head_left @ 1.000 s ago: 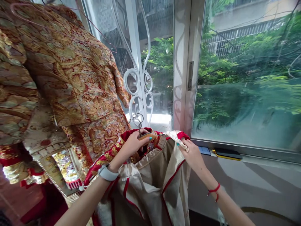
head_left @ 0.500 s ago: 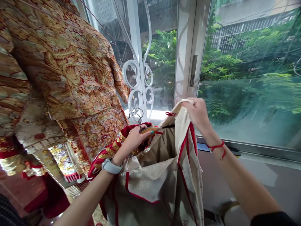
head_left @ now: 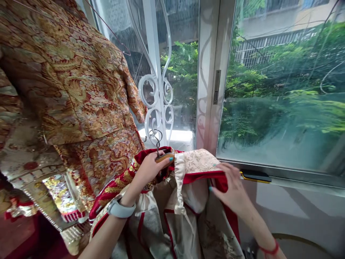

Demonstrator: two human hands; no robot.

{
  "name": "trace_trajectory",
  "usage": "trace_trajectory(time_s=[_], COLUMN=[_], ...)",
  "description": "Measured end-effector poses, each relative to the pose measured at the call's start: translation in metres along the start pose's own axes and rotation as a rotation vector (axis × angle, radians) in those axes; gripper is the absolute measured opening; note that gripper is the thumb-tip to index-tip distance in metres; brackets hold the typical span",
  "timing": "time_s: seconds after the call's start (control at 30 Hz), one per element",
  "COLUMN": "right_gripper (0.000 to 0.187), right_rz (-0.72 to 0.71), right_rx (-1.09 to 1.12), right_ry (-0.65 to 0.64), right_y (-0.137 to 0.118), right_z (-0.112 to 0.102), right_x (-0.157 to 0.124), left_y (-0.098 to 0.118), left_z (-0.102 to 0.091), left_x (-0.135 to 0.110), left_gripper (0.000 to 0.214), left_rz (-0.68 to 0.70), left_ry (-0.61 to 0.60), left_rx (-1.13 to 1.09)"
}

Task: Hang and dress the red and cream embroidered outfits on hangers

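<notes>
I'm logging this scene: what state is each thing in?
Red-trimmed cream fabric garment: rumpled, hanging in folds
Brown wooden hanger: gripped
Left hand: closed around hanger
Right hand: open, thumb apart
Gold-and-red brocade jacket: hanging
White wristwatch: fastened
Red cord bracelet: worn

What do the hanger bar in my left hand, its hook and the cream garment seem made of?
Hanger bar: probably wood with a smooth finish, judging by its tan-brown colour, though plastic is possible.
Hanger hook: likely metal, being thin, dark grey and curved like bent wire.
Cream garment: fabric, perhaps satin, from its soft sheen and loose folds; fibre unclear.
</notes>
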State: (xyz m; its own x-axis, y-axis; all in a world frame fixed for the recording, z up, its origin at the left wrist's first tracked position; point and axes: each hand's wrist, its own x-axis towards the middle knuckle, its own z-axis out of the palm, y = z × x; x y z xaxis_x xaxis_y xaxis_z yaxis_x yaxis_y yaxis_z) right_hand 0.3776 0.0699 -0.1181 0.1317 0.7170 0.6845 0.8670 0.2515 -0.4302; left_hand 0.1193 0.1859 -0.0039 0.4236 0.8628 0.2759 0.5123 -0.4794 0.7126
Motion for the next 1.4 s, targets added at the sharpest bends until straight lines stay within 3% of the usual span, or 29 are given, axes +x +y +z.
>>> trace_trajectory(time_s=[0.07,0.13,0.2,0.27,0.33,0.4,0.53,0.63,0.7,0.73,0.8,0.87,0.97,1.03,1.1,1.2,1.27,1.33,1.4], right_gripper=[0.057,0.053,0.049,0.048,0.051,0.055,0.052,0.046,0.042,0.039,0.039,0.039,0.028,0.029,0.035,0.039,0.040,0.040,0.039], right_rz=[0.045,0.107,0.136,0.117,0.081,0.042,0.051,0.194,0.210,0.197,0.201,0.285,0.417,0.440,0.440,0.421,0.420,0.492,0.527], right_rx=[-0.102,-0.150,-0.205,-0.293,-0.373,-0.427,-0.405,-0.341,-0.235,-0.165,-0.041,0.030,0.129,0.201,0.261,0.293,0.230,0.108,0.039], right_ry=[0.063,-0.020,-0.014,0.110,0.212,0.202,0.070,0.280,0.400,0.365,0.156,-0.007,-0.060,-0.076,-0.083,-0.133,-0.180,-0.213,-0.384], right_y=[0.035,0.055,0.060,0.056,0.051,0.051,0.055,0.040,0.022,0.014,0.003,0.001,0.014,0.026,0.036,0.048,0.049,0.039,0.015], right_z=[-0.004,-0.007,-0.015,-0.028,-0.037,-0.032,0.010,0.043,0.065,0.077,0.104,0.133,0.155,0.144,0.111,0.053,0.033,0.042,0.074], right_x=[0.006,0.010,0.011,0.002,-0.019,-0.047,-0.096,-0.116,-0.127,-0.132,-0.138,-0.136,-0.122,-0.116,-0.123,-0.164,-0.204,-0.237,-0.252], left_y=[0.001,0.004,0.007,0.008,0.008,0.006,0.003,0.001,-0.001,-0.002,-0.004,-0.006,-0.006,-0.004,-0.001,0.004,0.007,0.010,0.011], left_z=[-0.001,-0.001,-0.002,-0.002,-0.002,-0.004,-0.010,-0.012,-0.012,-0.012,-0.013,-0.013,-0.012,-0.010,-0.007,-0.002,-0.001,-0.003,-0.005], left_x=[-0.001,-0.003,-0.005,-0.007,-0.009,-0.010,-0.012,-0.011,-0.010,-0.009,-0.008,-0.007,-0.006,-0.006,-0.006,-0.006,-0.007,-0.009,-0.012], left_gripper=[0.039,0.039,0.039,0.039,0.039,0.041,0.044,0.048,0.051,0.053,0.055,0.053,0.050,0.050,0.049,0.049,0.046,0.042,0.039], left_rz=[-0.014,-0.037,-0.064,-0.067,-0.051,-0.044,-0.001,0.004,0.003,0.004,0.016,0.023,0.006,-0.010,-0.027,-0.067,-0.078,-0.062,-0.041], left_ry=[-0.012,-0.004,0.028,0.038,0.038,0.045,0.032,0.054,0.054,0.046,0.032,0.034,0.036,0.042,0.070,0.130,0.133,0.117,0.118], left_rx=[0.008,0.025,0.052,0.073,0.086,0.107,0.193,0.248,0.253,0.252,0.256,0.258,0.255,0.254,0.264,0.302,0.309,0.305,0.328])
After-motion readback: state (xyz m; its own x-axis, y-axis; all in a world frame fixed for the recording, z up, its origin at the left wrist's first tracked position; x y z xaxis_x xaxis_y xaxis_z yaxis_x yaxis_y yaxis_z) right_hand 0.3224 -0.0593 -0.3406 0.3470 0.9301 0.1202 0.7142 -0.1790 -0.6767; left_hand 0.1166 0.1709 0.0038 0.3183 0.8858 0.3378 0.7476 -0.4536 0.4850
